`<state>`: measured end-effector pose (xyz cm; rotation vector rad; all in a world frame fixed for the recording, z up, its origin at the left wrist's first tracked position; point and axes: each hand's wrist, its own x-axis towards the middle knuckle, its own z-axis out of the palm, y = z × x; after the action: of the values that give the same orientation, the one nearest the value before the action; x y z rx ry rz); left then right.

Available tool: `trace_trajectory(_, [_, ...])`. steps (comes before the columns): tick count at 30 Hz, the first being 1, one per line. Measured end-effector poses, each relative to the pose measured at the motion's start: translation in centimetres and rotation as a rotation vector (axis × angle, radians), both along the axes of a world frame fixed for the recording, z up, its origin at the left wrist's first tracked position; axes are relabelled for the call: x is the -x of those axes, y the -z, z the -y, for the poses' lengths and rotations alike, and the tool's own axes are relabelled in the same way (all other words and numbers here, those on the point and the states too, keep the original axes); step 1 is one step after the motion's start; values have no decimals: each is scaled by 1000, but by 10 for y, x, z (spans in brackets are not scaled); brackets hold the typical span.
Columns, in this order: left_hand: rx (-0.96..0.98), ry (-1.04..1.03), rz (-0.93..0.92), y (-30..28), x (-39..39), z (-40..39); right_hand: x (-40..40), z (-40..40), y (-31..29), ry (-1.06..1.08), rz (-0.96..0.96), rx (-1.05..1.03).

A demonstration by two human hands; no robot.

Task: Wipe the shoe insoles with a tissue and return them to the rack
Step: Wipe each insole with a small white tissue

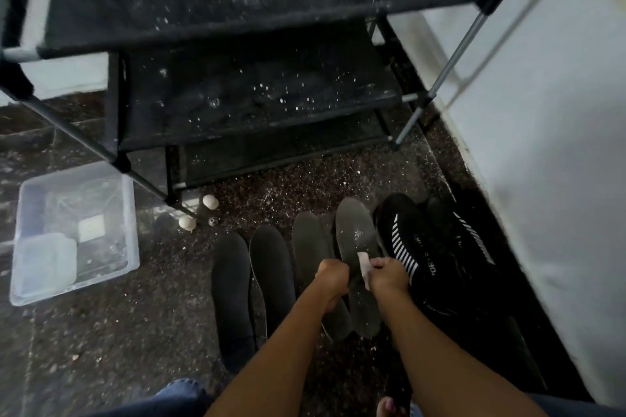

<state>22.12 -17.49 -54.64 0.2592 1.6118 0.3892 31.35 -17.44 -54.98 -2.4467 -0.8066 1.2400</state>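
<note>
Several dark grey insoles lie side by side on the speckled floor in front of the black shoe rack (257, 105). My left hand (332, 278) grips the edge of the rightmost insole (355, 230), which is dusted with white specks. My right hand (388, 276) pinches a small white tissue (364, 264) against that insole's middle. Other insoles lie to the left: one (308, 240) partly under my left hand, one (271, 264), and the leftmost (232, 284).
A pair of black shoes with white stripes (423, 247) sits right of the insoles, beside a white wall (542, 145). A clear plastic bin (72, 230) stands at the left. Two small white round objects (210, 202) lie by the rack's leg. My knees and a toe show at the bottom.
</note>
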Motion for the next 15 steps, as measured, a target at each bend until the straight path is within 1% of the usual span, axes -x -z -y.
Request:
trace_trajectory(3, [-25,16,-51,-32,16,-10,13,-4,-37,-50,-38,-58])
trace_trajectory(6, [-115,94,-65,-68,35,-22,27,-11,-94,-123,-76,-150])
trace_trajectory(8, [-191,101,-99,-116,49,-26,34,-13,-139,-139,-130,-233])
trace_trajectory(12, [-408,41,-245,-244,71,-7,48,-7,-233,-204,-244,-407])
trace_trajectory(15, [-553,37,-239,-323,84,22,52,6,-297,-275,-324,-544])
